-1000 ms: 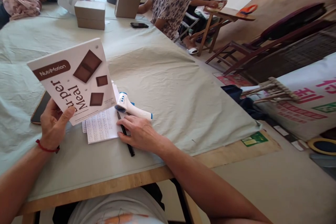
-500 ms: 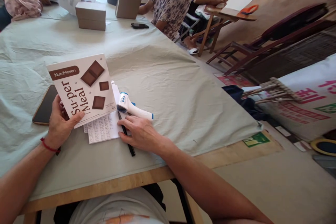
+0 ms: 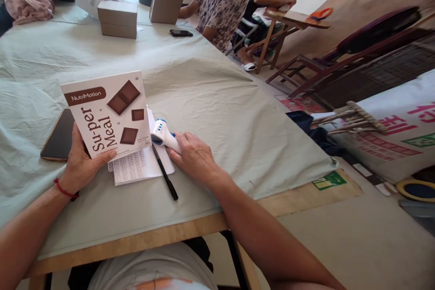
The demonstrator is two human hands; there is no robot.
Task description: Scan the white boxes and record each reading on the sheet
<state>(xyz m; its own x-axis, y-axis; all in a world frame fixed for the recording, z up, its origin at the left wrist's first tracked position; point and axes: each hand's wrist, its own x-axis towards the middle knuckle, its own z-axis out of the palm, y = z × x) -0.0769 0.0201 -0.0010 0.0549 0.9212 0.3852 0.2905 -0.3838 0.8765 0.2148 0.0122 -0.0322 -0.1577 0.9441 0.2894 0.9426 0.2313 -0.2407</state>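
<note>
My left hand (image 3: 81,156) grips the lower left corner of a flat white NutriMotion box (image 3: 112,104), thumb across its front. The box is tilted up, its brown printed squares facing me. My right hand (image 3: 195,158) is closed around the handle of a white and blue infrared thermometer (image 3: 163,132), which lies on the table. Sheets with handwriting (image 3: 132,170) lie partly hidden beneath the box. A black pen (image 3: 166,176) rests across the edge of the sheets, apart from my right hand. A dark tablet or phone (image 3: 58,138) lies behind my left hand.
A pale cloth covers the table (image 3: 210,99). Two cardboard boxes (image 3: 118,20) and a phone (image 3: 181,33) are at its far side. People sit around the far end and at the right. Wooden chairs (image 3: 316,65) and a printed white sack (image 3: 390,122) stand on the right.
My right hand has left the pen and moved up and right onto the thermometer's handle. The box in my left hand has turned slightly.
</note>
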